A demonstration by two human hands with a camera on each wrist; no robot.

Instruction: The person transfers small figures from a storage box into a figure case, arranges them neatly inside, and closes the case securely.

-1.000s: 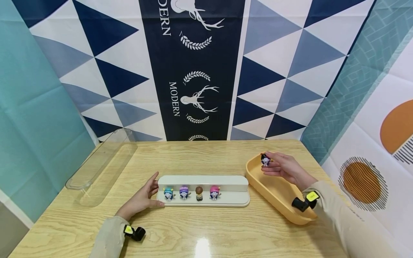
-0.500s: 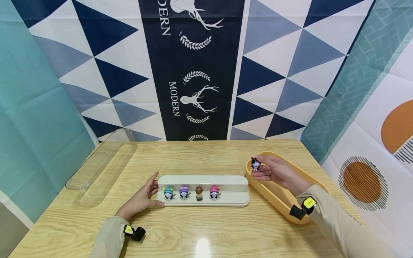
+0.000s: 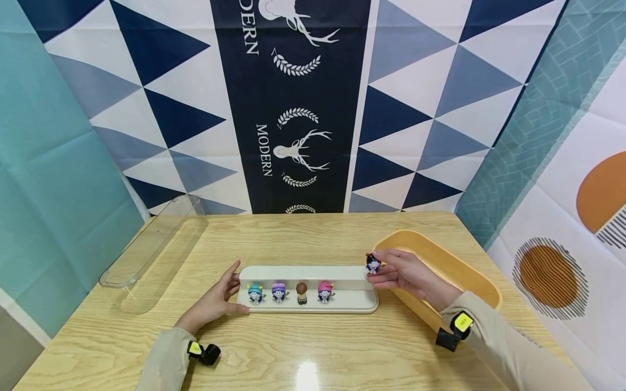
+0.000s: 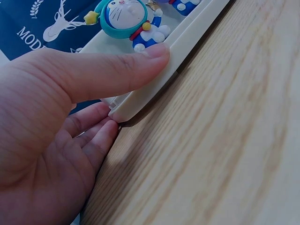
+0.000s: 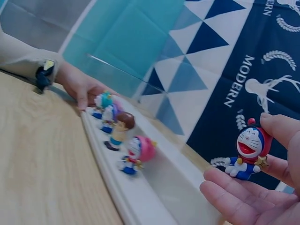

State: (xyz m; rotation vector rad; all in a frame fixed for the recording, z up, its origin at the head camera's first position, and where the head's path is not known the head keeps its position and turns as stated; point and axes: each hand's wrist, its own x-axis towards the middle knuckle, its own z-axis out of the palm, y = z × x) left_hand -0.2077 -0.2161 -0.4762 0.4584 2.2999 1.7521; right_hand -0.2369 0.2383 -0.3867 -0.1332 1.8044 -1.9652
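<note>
My right hand (image 3: 411,275) pinches a small cat figurine (image 5: 249,149) between thumb and fingers. It has a dark-and-red hood, a wide smile and a gold star. In the head view it is over the right end of a white stepped display stand (image 3: 352,305). My left hand (image 3: 214,302) holds the stand's left end, its thumb (image 4: 126,68) on the front rim. On the stand's lower step, from left, are a teal-hooded figurine (image 3: 255,294), a purple-hooded figurine (image 3: 279,292), a brown-haired boy figurine (image 3: 301,294) and a pink-hooded figurine (image 3: 325,292).
An orange-yellow oblong tray (image 3: 452,266) lies right of the stand, partly under my right forearm. A clear plastic bin (image 3: 156,255) rests at the table's left side. Patterned cloth (image 3: 293,108) hangs behind the wooden table (image 3: 274,353).
The right hand has carried the dark-hooded figurine left and nearer, from above the orange-yellow tray to the stand's right end. The left hand and the stand have kept still.
</note>
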